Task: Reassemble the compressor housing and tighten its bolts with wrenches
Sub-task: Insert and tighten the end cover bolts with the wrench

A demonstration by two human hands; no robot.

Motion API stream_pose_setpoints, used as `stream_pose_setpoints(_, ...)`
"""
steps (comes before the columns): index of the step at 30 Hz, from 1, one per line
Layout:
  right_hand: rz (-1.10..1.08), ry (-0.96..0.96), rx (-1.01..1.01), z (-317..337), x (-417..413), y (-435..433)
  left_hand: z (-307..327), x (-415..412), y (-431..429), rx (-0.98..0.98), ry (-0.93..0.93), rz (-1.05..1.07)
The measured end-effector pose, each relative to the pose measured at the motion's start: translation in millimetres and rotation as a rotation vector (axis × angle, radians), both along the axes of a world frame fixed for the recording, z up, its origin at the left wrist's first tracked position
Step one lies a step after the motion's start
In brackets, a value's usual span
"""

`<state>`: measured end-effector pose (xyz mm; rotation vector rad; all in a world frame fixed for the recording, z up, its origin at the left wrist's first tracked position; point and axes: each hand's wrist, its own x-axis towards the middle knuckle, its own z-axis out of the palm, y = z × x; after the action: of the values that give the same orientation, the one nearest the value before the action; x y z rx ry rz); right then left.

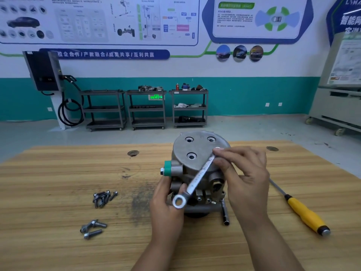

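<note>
Head view: right hand (246, 173) pinches wrench (199, 177) atop compressor housing (191, 147).

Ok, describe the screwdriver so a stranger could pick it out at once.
Start at the wooden table, then the grey compressor housing in its middle. The screwdriver lies flat to the housing's right, beyond the right hand. Alone among the tools, it has a yellow handle with a black band.

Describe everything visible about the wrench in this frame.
The wrench is a shiny silver bar with stamped lettering and a ring end at lower left. It slants across the compressor housing, its upper end hidden where the right hand pinches it at the top's rim. The left hand grips the housing, thumb beside the ring.
</note>
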<state>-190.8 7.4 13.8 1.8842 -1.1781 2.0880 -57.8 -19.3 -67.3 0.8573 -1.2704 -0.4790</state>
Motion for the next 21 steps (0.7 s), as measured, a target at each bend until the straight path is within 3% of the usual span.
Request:
stream_pose_setpoints(5, -0.097, 0.164, 0.188, 26.6, -0.1, -13.3, 2.3, 0.2, 0.5, -0.064, -0.092, 0.052)
stream_pose_setpoints(13, -0.113, -0.014, 0.669, 42.2, -4.2, -34.1, 3.0, 0.8, 1.0, -0.101, -0.112, 0.056)
stream_pose_setpoints(16, 0.162, -0.356, 0.709, 36.6, -3.0, -34.3, 2.1, 0.9, 0.4, -0.093, -0.099, 0.051)
stream_pose_setpoints(19, 0.521, -0.836, 0.569, 31.6, -3.0, -26.4, 0.7, 1.0, -0.3, -0.081, -0.092, 0.052)
stream_pose_setpoints(21, 0.626, -0.983, 0.447, 27.5, -3.7, -18.8, 0.1, 0.3, -0.7, -0.079, -0.104, 0.060)
